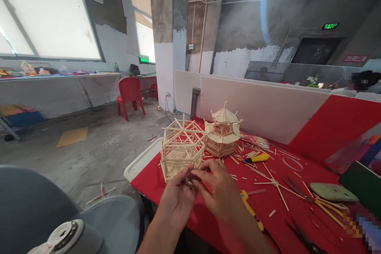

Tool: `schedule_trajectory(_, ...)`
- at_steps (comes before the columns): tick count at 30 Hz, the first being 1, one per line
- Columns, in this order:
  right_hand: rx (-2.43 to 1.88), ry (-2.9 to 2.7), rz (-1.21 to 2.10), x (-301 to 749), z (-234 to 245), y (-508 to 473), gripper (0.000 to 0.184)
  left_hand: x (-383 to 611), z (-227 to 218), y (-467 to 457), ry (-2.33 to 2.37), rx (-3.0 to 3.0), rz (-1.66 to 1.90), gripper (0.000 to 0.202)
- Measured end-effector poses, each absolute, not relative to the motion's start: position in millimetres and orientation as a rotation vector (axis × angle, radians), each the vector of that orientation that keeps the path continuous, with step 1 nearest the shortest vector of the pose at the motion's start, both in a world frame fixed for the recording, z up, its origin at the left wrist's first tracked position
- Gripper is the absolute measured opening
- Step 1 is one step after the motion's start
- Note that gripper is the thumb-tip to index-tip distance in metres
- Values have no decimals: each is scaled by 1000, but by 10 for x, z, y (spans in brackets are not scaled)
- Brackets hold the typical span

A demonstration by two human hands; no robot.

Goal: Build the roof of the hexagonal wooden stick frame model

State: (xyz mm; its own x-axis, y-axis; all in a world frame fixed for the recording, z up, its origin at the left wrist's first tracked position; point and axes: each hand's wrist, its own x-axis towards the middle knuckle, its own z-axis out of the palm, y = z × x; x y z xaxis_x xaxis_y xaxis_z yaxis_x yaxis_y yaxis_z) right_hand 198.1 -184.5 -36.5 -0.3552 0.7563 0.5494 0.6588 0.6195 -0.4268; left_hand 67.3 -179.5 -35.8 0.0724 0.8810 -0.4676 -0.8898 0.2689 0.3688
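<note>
My left hand (177,199) and my right hand (219,187) meet at the near edge of the red table. Their closed fingertips pinch together, and whatever is between them is too small or hidden to make out. Just beyond stands an open hexagonal frame of thin wooden sticks (182,145), its lower front partly covered by my fingers. Behind it to the right is a small stick pavilion (223,133) with a tiered roof. A spoked star of sticks (275,183) lies flat to the right of my right hand.
A yellow-handled utility knife (258,158) lies among loose sticks. Near my right forearm is a yellow corded tool (251,211). Long-handled pliers (309,198) and dark scissors (305,238) lie at right. A low white partition (253,105) stands behind; a person (364,81) sits beyond it.
</note>
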Motion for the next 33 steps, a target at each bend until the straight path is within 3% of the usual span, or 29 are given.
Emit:
schedule_trajectory(5, -1066, -2139, 76, 2016, -361, -1854, 26, 700, -316, -1841, 676, 111, 1368, 24)
schedule_trajectory(9, -1044, -2098, 86, 1973, -417, -1872, 18, 721, -371, -1915, 612, 330, 1374, 16)
schedule_trajectory(16, -1079, -1892, 37, 1963, -583, -1809, 17, 774, -567, -1959, 740, 527, 1383, 36)
schedule_trajectory(23, -1058, -1903, -72, 1933, -618, -1789, 11, 672, -703, -1876, 944, 804, 1588, 27)
schedule_trajectory(33, -1052, -1968, 254, 1909, -688, -1828, 19, 465, -822, -1884, 1047, 992, 1665, 24)
